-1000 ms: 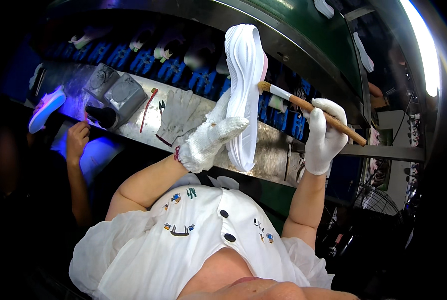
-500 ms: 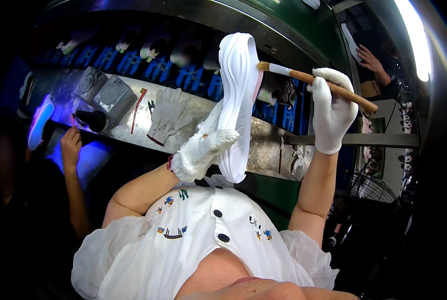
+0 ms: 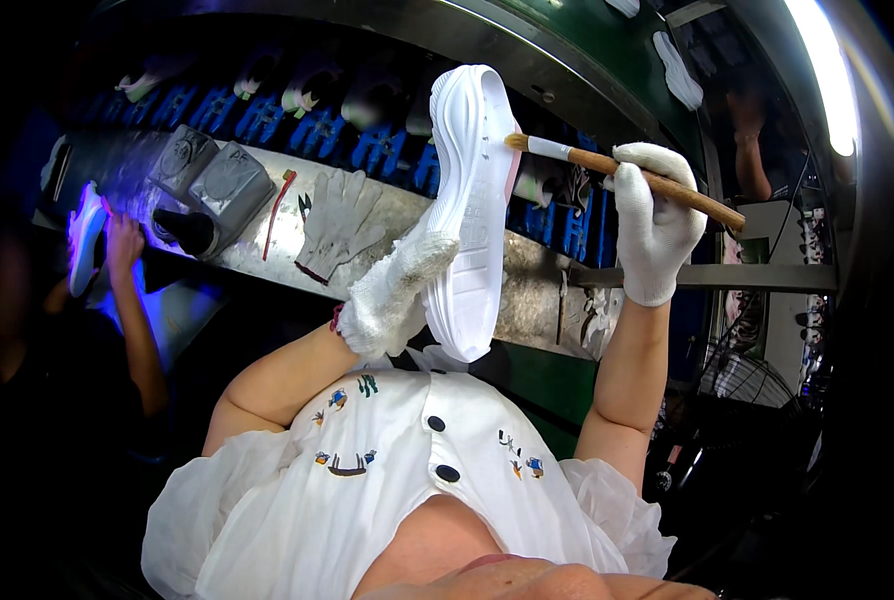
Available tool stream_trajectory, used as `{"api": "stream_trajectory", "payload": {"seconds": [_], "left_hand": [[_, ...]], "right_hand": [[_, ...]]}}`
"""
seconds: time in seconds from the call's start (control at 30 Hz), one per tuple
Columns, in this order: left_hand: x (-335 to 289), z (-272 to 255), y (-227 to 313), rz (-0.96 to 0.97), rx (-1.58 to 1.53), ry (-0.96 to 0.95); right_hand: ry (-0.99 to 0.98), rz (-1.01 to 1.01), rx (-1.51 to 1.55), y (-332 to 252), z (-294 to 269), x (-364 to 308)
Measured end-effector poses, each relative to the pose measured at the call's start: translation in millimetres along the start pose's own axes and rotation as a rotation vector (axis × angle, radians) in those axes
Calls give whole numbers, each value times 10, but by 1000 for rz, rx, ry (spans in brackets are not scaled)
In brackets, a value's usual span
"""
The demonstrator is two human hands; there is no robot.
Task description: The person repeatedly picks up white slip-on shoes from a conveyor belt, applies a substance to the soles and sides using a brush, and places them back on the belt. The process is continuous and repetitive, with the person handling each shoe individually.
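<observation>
My left hand (image 3: 395, 295), in a white knitted glove, grips a white shoe sole (image 3: 475, 240) by its left side. The sole stands lengthwise before my chest, tilted so that its recessed inner face shows, with slots and small marks. My gloved right hand (image 3: 659, 230) pinches the wooden handle of a paintbrush (image 3: 589, 160) between thumb and fingers. The brush's tan bristles meet the sole near its upper right edge; whether they press on it I cannot tell. Part of my left fingers is hidden behind the sole.
On the metal bench (image 3: 407, 205) lie spare grey gloves (image 3: 337, 225), a red-handled brush (image 3: 279, 210) and grey containers (image 3: 229, 188). Behind runs a row of blue holders (image 3: 317, 135). At left, a co-worker's hand (image 3: 124, 245) works on another sole (image 3: 86, 245). Another white sole (image 3: 678, 72) lies upper right.
My left hand has turned the sole so more of its inner face shows. The brush has shifted slightly left and down. The left co-worker's hand has moved up; another person's hand has left the upper-right sole.
</observation>
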State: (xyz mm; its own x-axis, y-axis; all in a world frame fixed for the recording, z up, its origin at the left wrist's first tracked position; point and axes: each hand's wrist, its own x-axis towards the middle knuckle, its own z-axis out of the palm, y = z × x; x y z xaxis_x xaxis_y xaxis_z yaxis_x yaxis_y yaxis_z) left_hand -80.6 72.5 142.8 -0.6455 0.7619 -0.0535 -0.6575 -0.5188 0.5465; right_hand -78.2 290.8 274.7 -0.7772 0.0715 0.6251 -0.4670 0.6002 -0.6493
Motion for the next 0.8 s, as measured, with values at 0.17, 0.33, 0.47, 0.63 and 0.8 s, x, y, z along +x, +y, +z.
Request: {"api": "stream_trajectory", "payload": {"seconds": [0.17, 0.33, 0.47, 0.63, 0.8], "left_hand": [[27, -1, 6, 84, -5, -12], [47, -2, 105, 61, -110, -50], [76, -39, 164, 15, -373, -158], [105, -100, 231, -220, -577, -246], [121, -76, 270, -353, -636, -345]], "right_hand": [[-35, -10, -74, -33, -63, -110], [-26, 75, 158, -51, -135, -278], [198, 105, 365, 75, -119, -275], [221, -41, 237, 343, 194, -216], [135, -102, 251, 419, 421, -185]]}}
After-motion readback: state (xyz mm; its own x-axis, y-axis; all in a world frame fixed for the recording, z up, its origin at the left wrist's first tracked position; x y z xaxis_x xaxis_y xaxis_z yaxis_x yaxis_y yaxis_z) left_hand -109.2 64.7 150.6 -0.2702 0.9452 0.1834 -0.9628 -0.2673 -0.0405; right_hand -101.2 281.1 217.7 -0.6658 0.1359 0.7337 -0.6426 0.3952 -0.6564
